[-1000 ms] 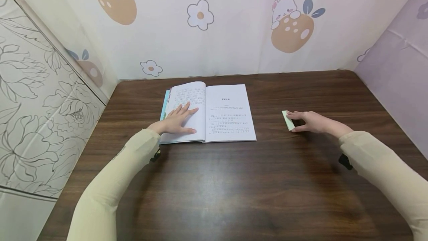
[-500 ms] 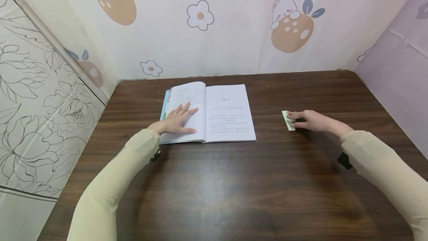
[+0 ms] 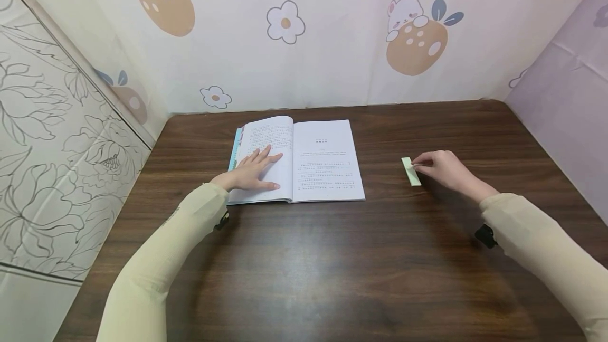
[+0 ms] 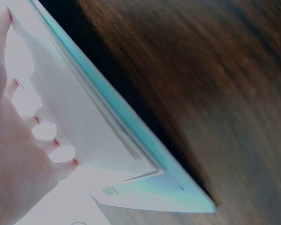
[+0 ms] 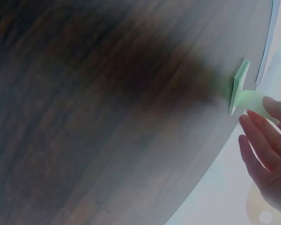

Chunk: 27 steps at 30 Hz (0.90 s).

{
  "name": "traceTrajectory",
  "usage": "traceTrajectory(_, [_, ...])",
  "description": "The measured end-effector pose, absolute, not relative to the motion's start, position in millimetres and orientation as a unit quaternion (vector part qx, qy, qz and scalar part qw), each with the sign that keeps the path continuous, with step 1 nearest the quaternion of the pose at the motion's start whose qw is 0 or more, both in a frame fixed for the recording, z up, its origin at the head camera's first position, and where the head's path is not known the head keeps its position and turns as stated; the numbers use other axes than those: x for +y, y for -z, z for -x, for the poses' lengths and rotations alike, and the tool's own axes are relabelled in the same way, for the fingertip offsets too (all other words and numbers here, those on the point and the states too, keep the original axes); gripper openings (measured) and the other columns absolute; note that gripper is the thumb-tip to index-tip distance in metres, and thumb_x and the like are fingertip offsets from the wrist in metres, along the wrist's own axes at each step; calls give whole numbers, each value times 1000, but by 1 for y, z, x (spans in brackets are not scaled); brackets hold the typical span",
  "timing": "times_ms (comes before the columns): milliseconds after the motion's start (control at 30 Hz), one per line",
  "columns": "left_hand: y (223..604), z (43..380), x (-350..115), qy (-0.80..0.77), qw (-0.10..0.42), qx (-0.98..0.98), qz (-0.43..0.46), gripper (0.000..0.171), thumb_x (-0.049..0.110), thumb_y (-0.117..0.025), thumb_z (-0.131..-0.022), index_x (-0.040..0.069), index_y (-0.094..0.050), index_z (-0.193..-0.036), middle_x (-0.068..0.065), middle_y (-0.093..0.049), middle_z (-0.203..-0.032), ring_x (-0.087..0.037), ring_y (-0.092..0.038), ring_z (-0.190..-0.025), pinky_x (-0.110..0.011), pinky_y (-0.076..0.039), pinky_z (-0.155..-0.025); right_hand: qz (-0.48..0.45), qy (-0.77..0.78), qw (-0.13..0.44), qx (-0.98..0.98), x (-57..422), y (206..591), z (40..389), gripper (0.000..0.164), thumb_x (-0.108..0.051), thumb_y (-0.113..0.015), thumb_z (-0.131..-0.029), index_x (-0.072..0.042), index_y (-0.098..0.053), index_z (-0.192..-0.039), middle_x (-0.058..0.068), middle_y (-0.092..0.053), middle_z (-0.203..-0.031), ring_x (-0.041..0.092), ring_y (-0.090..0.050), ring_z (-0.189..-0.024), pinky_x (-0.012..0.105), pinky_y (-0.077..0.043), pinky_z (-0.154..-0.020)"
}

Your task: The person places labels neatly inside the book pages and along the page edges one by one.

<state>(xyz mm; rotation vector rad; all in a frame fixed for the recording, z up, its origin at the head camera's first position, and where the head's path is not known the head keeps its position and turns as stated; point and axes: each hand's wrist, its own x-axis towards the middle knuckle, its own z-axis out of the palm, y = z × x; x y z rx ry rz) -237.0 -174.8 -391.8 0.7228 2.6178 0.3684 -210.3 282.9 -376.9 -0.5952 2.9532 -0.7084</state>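
Curling pale-green slip (image 5: 251, 100), slim pad (image 3: 412, 177), open book (image 3: 325, 162)

Open book, pale green pad with one slip lifted

We see the white-paged, printed book (image 3: 304, 161) lying open, its left page bowed towards the spine under the spread left hand (image 3: 250, 172), its right page flat. Well apart to its right, we find the narrow pad (image 3: 411, 175) lying slightly slanted; the right hand (image 3: 445, 169) pinches its slip (image 5: 250, 101), which curves upward.
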Motion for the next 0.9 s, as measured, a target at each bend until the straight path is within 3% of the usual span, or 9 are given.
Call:
traceTrajectory(467, [394,237,-175,-132,202,936,-255,81,56,-52,-80,28,-9,-143,-9,12,-148,-38,8,-132,-56,-3,-102,183,251,-74,948,285,382,210,7,1,-61,-80,2,-67,-83,17,-65,-79,18,-56,-63,24,-42,-51])
traceTrajectory(667, [393,237,-175,-133,202,936,-255,81,55,-53,-80,28,-9,-143,-9,12,-148,-38,8,-132,-56,-3,-102,170,267,-103,943,286,383,209,6,1,-60,-80,2,-66,-83,17,-64,-76,8,-45,-52,22,-37,-45])
traceTrajectory(900, [393,237,-176,-134,201,936,-255,81,55,-53,-80,28,-9,-143,-9,12,-147,-38,8,-132,-56,-3,-102,139,285,-118,941,286,383,209,8,-1,-59,-82,3,-66,-83,19,-64,-75,3,-43,-48,20,-33,-42])
